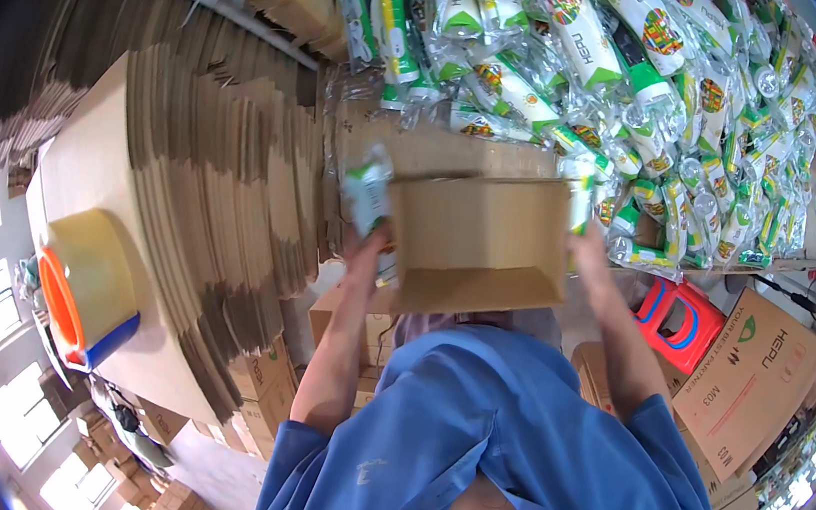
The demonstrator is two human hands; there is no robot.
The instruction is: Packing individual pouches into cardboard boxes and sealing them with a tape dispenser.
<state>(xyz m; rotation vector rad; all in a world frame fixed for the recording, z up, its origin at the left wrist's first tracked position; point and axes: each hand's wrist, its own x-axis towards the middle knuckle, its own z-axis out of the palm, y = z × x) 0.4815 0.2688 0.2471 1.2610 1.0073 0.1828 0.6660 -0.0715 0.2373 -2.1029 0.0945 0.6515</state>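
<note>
Between my hands is an open cardboard box (484,225), its bare inside facing up toward me, at the near edge of the table. My left hand (365,248) is closed round a clear-bagged white-and-green tube (367,193), which presses against the box's left side. My right hand (587,251) is at the box's right side, fingers closed and a little blurred. Another bagged white-and-green tube (581,189) rises from that hand beside the box. The undersides of both hands are hidden.
A large heap of bagged white-and-green tubes (574,32) covers the table's far and right parts. Stacks of flattened cardboard (220,183) stand at left, with a yellow container (98,280) on top. A red plastic stool (679,324) and a printed carton (751,380) are at lower right.
</note>
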